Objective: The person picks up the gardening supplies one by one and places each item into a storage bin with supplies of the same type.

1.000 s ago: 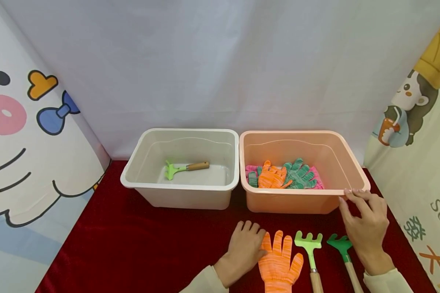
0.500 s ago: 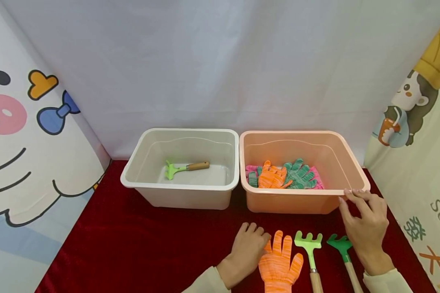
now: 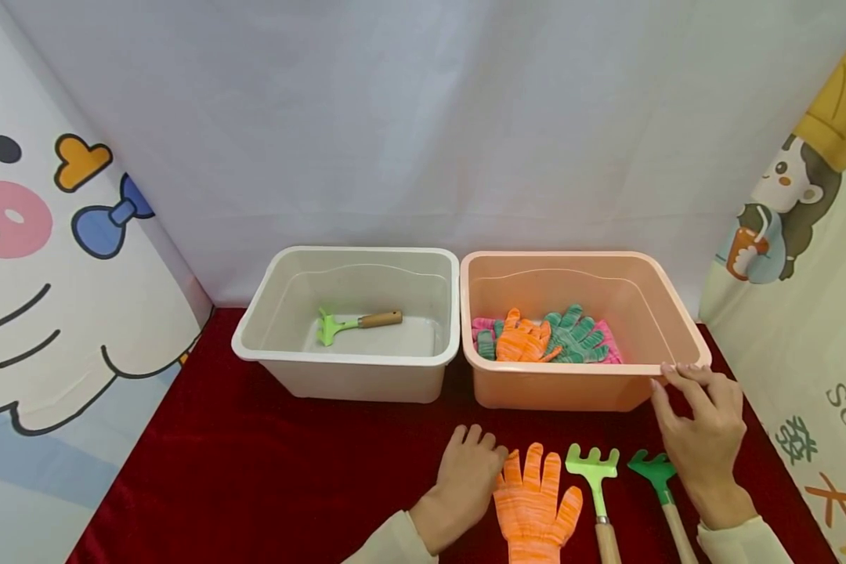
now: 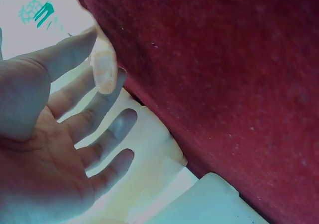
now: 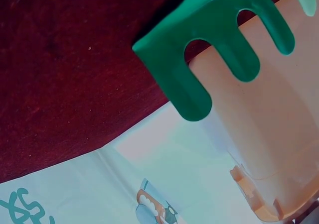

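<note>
My left hand is at the left edge of an orange knit glove lying flat on the cloth. In the left wrist view, the glove's outer finger sits pinched between thumb and index finger, the other fingers spread. My right hand grips the front right rim of the peach plastic tub, fingertips over the edge and thumb against the outer wall. Inside that tub are an orange glove, a green one and some pink fabric. The right wrist view hardly shows the hand.
A light green hand rake and a dark green hand rake lie right of the glove. Left of the peach tub stands a white tub holding a small green rake. Red cloth covers the table; curtains surround it.
My left hand shifted slightly right, then back left along the glove's outer finger. The glove has moved a touch to the left. My right hand stays on the rim.
</note>
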`<state>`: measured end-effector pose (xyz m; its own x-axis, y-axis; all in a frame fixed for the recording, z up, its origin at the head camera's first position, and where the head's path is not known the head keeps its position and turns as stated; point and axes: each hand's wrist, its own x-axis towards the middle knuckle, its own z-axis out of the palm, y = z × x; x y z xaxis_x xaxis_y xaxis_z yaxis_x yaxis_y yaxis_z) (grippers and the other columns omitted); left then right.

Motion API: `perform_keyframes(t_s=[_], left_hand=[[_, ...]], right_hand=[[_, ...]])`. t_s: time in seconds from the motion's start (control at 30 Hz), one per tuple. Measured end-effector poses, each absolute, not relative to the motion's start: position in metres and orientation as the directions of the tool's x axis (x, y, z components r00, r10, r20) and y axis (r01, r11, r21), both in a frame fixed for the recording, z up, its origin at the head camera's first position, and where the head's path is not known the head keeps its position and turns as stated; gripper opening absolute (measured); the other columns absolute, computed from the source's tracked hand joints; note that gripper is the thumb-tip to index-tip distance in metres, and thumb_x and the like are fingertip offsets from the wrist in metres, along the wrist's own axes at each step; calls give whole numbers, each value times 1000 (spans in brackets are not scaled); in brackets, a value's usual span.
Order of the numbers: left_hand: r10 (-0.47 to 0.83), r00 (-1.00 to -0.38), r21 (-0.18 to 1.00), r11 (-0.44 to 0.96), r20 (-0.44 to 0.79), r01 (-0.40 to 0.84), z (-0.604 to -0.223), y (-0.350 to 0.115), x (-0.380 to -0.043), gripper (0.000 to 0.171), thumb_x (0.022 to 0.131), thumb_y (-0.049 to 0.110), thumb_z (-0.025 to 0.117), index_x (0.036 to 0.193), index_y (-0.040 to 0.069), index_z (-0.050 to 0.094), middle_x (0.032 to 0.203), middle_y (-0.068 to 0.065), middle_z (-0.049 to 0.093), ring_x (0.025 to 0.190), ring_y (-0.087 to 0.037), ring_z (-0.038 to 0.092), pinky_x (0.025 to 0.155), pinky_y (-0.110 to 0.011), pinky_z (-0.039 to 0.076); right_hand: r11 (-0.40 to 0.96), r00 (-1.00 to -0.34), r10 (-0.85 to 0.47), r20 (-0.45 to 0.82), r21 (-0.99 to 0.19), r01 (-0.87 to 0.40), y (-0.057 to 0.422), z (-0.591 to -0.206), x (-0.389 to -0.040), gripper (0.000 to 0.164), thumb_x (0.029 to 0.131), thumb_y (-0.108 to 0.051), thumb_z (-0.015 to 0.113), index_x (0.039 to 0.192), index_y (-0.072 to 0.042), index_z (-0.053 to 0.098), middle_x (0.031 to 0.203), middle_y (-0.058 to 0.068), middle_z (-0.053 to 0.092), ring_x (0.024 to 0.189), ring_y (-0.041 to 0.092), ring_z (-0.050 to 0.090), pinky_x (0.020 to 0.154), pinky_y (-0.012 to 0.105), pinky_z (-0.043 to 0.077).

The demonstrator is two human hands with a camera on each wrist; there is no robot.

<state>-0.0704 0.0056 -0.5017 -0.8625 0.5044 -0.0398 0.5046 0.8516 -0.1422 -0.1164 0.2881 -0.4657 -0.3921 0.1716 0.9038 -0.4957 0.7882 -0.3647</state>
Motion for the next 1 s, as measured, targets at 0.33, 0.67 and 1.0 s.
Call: perform_keyframes(t_s=[0.33,0.67,1.0], left_hand=[[537,-842,-155,837,53,524,-497,2,-70,20,81,25,84,95,37,77,91,14,69,94,-12,53,93,-31,42],[546,-774,-102,833,321,544,-455,-2,-70,13,81,29,84,91,34,77,85,13,66,85,-11,53,92,-30,44],[541,-716,-69,816,441,574,-415,-6,-73,13,82,38,83,90,32,75,84,14,64,86,-10,53,93,-30,43]], right_hand=[[785,-389,177,904,-368,-498,287,-466,-117,59,95,-48,68,91,11,75,88,34,62,85,56,50,100,5,31],[781,-389,180,903,-372,-501,286,-465,-116,59,95,-47,68,91,11,75,89,35,62,86,56,50,101,6,31],[784,-390,176,904,-369,-500,286,-465,-116,59,94,-47,67,91,11,75,89,35,62,85,56,50,101,6,31]])
